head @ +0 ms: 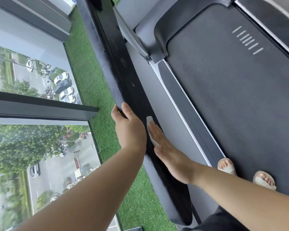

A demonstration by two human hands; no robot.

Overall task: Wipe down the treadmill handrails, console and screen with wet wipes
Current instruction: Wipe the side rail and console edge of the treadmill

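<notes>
Handrail first: it's the long black bar running from the top middle of the frame down to the lower middle, and both of your hands are on it about halfway down. Your left hand is grabbing the bar's outer edge, the side toward the grass, with the thumb lying on top and the fingers curled over the edge. Your right hand is flat, fingers straight and together, pressing a white wipe onto the top of the bar. The wipe pokes out past your fingertips and shows a bit along the left side of that hand, just beside your left hand; the two hands are nearly touching there. To the right of the bar you've got the grey side strip of the treadmill, then the dark belt filling the right side of the frame, with a row of short white stripes printed on it in the upper right. Your feet in pale open-toe sandals are standing on the belt at the lower right. Left of the bar there's a band of green fake grass, and beyond it, down the left of the frame, a big dark-framed window looking onto parked cars, trees and a road far below.
</notes>
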